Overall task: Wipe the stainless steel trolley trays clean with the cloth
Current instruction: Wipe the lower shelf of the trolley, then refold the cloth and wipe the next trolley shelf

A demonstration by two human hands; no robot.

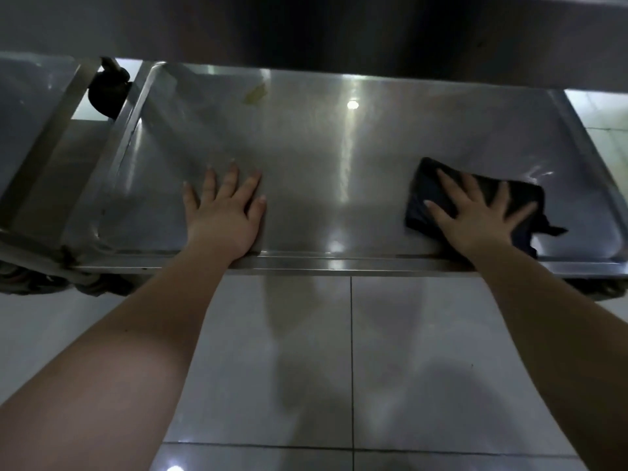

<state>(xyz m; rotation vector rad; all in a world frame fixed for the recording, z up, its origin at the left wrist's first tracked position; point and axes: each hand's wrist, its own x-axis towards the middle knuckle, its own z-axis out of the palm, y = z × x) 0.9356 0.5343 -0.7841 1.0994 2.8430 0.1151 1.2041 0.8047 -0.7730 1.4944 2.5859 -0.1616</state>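
Observation:
A low stainless steel trolley tray [333, 144] spans the view, shiny, with a raised rim. My left hand [224, 212] lies flat on the tray left of centre, fingers straight and spread, palm near the front rim. My right hand [475, 219] presses flat on a dark folded cloth [509, 195] at the tray's right part, fingers spread over it. Part of the cloth is hidden under that hand. A yellowish smudge [255, 95] shows near the tray's back edge.
A steel frame bar [51, 144] and a black caster wheel [108, 93] stand at the left. Another steel surface [23, 96] lies far left. White floor tiles [339, 368] fill the foreground. A dark shelf overhangs the back.

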